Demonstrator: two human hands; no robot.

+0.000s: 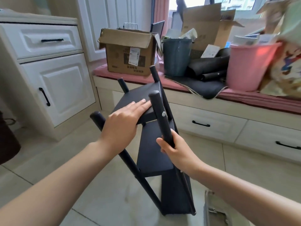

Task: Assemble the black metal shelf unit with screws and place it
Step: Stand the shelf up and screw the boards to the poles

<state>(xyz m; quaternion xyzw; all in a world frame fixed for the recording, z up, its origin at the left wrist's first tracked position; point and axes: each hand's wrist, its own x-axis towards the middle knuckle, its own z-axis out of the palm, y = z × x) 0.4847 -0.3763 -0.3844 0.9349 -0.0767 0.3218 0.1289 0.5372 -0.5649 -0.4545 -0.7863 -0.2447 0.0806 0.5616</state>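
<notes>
Black shelf unit [154, 144] tilted on the tiled floor [48, 160], foot near the bottom edge. Left hand [123, 121] flat, fingers spread on the top shelf [140, 95]. Right hand [175, 150] wrapped around a post [160, 115], beside a screw [163, 114].
</notes>
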